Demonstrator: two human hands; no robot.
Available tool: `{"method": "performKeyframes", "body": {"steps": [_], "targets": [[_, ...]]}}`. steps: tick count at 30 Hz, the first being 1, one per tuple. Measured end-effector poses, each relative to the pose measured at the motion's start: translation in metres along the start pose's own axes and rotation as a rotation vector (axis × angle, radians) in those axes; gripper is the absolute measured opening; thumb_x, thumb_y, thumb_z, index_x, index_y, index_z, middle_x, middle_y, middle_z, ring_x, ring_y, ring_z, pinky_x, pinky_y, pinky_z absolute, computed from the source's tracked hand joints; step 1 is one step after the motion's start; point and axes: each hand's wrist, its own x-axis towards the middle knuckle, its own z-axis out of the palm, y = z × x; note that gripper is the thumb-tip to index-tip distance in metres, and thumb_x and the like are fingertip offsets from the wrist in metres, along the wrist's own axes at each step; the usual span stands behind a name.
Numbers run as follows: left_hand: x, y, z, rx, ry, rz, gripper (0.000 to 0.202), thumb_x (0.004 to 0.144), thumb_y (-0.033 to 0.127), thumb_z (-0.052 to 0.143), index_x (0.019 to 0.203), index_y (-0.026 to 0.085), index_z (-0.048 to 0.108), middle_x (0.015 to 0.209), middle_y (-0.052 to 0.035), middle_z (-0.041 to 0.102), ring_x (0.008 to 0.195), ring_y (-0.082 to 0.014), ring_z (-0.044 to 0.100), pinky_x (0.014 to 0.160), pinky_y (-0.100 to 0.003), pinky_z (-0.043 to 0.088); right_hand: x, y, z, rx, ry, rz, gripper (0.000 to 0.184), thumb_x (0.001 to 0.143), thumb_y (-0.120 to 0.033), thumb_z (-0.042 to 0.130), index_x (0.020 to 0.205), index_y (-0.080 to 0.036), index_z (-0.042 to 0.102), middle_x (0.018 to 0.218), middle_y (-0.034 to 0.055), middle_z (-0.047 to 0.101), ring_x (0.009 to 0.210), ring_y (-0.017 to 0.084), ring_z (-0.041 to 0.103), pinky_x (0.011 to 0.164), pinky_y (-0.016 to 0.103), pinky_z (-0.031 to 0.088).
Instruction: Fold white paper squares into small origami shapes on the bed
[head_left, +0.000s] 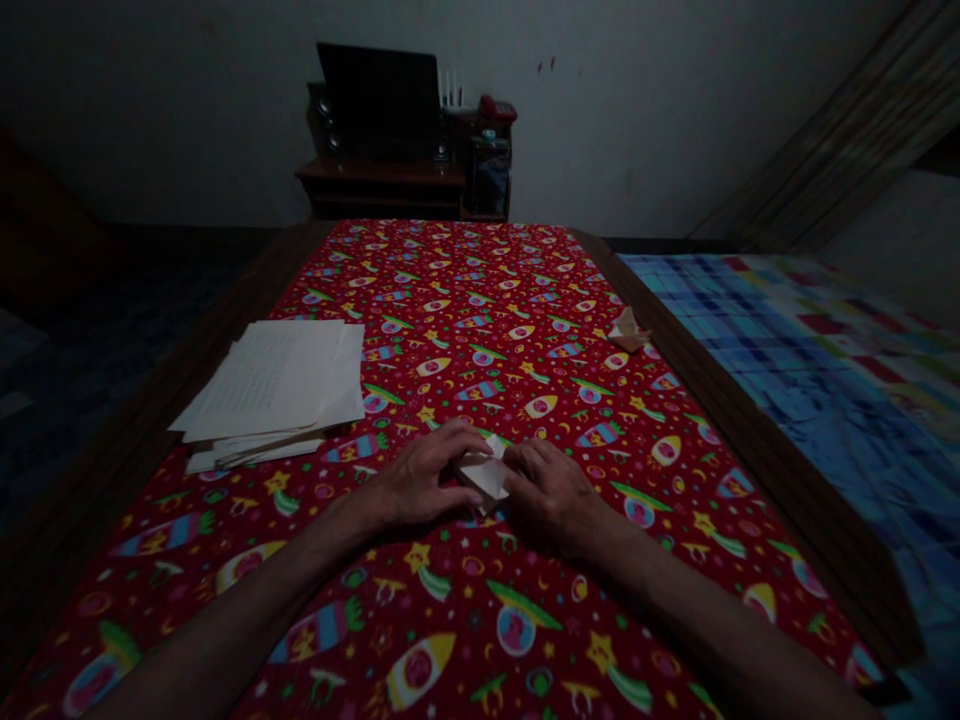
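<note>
A small folded piece of white paper (486, 470) lies on the red patterned cloth (480, 330) in front of me. My left hand (420, 480) rests on its left side with the fingers curled over the paper's edge. My right hand (547, 490) presses on its right side, fingers bent onto the fold. Both hands touch the paper and pin it against the cloth.
A stack of white paper sheets (277, 390) lies to the left. A small finished folded paper shape (628, 330) sits near the right edge. A checked blue cloth (810, 360) lies to the right. A dark monitor (379, 100) stands on a cabinet at the back wall.
</note>
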Motion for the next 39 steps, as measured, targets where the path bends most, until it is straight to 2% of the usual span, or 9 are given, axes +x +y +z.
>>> {"method": "performKeyframes", "body": {"steps": [3,6,9,14,20,25,31,39], "targets": [[-0.002,-0.005,0.002,0.093,0.031,0.081,0.036,0.075,0.022,0.069,0.109,0.019,0.057,0.11,-0.0069,0.056,0.105,-0.0197,0.052,0.089,-0.033,0.046,0.004,-0.002,0.002,-0.058,-0.012,-0.014,0.017,0.091,-0.018,0.043,0.095,-0.013,0.059,0.091,0.0104,0.056,0.08,0.019,0.043,0.066,0.032,0.041],[-0.005,-0.007,0.007,0.256,0.051,0.11,0.032,0.085,0.012,0.053,0.117,0.018,0.054,0.111,-0.0082,0.058,0.108,-0.0198,0.051,0.092,-0.036,0.046,0.009,-0.005,0.005,-0.098,-0.004,0.001,0.018,0.091,-0.016,0.043,0.089,-0.013,0.06,0.092,0.0106,0.056,0.08,0.019,0.043,0.067,0.032,0.04],[-0.009,-0.007,0.011,0.431,0.026,0.149,0.034,0.09,0.011,0.044,0.122,0.016,0.05,0.115,-0.0105,0.058,0.11,-0.0214,0.051,0.093,-0.039,0.048,0.012,-0.005,0.006,-0.103,-0.026,0.024,0.017,0.09,-0.017,0.046,0.084,-0.013,0.062,0.092,0.0112,0.056,0.082,0.02,0.043,0.069,0.033,0.04],[-0.015,-0.006,0.012,0.616,-0.023,0.188,0.033,0.09,0.009,0.041,0.122,0.012,0.051,0.119,-0.0115,0.058,0.113,-0.0228,0.051,0.095,-0.04,0.047,0.011,-0.005,0.005,-0.141,-0.044,0.078,0.022,0.088,-0.017,0.048,0.106,-0.01,0.059,0.093,0.0128,0.057,0.083,0.022,0.044,0.069,0.035,0.04],[-0.016,-0.005,0.008,0.685,-0.099,0.169,0.037,0.091,0.01,0.042,0.128,0.011,0.047,0.13,-0.01,0.054,0.12,-0.0227,0.047,0.098,-0.038,0.043,0.009,-0.008,0.002,-0.202,-0.185,0.094,0.03,0.088,-0.013,0.047,0.116,-0.007,0.054,0.096,0.0139,0.056,0.086,0.023,0.044,0.073,0.036,0.039],[-0.014,-0.003,0.008,0.722,-0.125,0.176,0.038,0.091,0.009,0.04,0.128,0.01,0.046,0.132,-0.0102,0.053,0.123,-0.0225,0.045,0.098,-0.038,0.041,0.014,-0.01,-0.001,-0.252,-0.266,0.168,0.036,0.086,-0.015,0.046,0.121,-0.011,0.05,0.095,0.0129,0.055,0.081,0.024,0.043,0.07,0.038,0.037],[-0.015,-0.002,0.008,0.755,-0.134,0.174,0.038,0.089,0.007,0.041,0.127,0.01,0.048,0.133,-0.0104,0.051,0.125,-0.022,0.043,0.1,-0.038,0.038,0.02,-0.013,-0.007,-0.274,-0.297,0.259,0.033,0.083,-0.017,0.048,0.115,-0.015,0.052,0.092,0.011,0.053,0.079,0.024,0.043,0.068,0.037,0.036],[-0.018,-0.002,0.008,0.773,-0.146,0.151,0.04,0.088,0.007,0.04,0.128,0.013,0.047,0.136,-0.0096,0.049,0.126,-0.021,0.043,0.103,-0.038,0.035,0.007,-0.011,-0.006,-0.245,-0.273,0.168,0.034,0.086,-0.016,0.047,0.119,-0.012,0.051,0.098,0.0142,0.056,0.084,0.024,0.044,0.07,0.038,0.038]]}}
